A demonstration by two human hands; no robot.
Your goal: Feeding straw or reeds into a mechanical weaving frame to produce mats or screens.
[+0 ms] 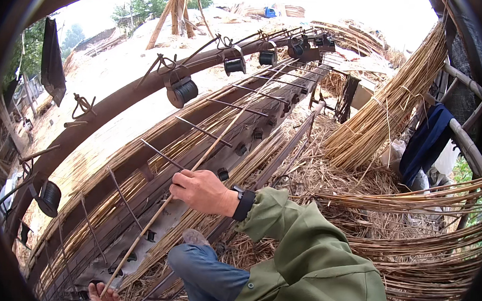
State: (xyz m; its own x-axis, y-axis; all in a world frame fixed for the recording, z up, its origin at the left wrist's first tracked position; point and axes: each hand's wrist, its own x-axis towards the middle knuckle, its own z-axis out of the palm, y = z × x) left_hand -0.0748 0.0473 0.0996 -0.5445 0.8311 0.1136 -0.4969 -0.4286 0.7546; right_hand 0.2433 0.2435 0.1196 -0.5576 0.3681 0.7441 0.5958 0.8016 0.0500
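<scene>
A long thin reed stalk [154, 217] lies slantwise across the wooden weaving frame [140, 172], over a layer of laid reeds [215, 121]. My right hand [201, 191], in a green sleeve with a black wristwatch, is closed on the stalk near its middle. Only the fingers of my left hand [105, 295] show at the bottom edge, curled at the stalk's lower end. Thin metal rods [203, 130] cross the frame at intervals.
Black thread spools [183, 90] hang from the curved beam [117, 101] beyond the frame. A big reed bundle [387, 104] leans at the right beside a blue cloth [426, 142]. More reed bundles [423, 244] and loose straw lie at my right. My blue-jeaned knee [206, 275] rests by the frame.
</scene>
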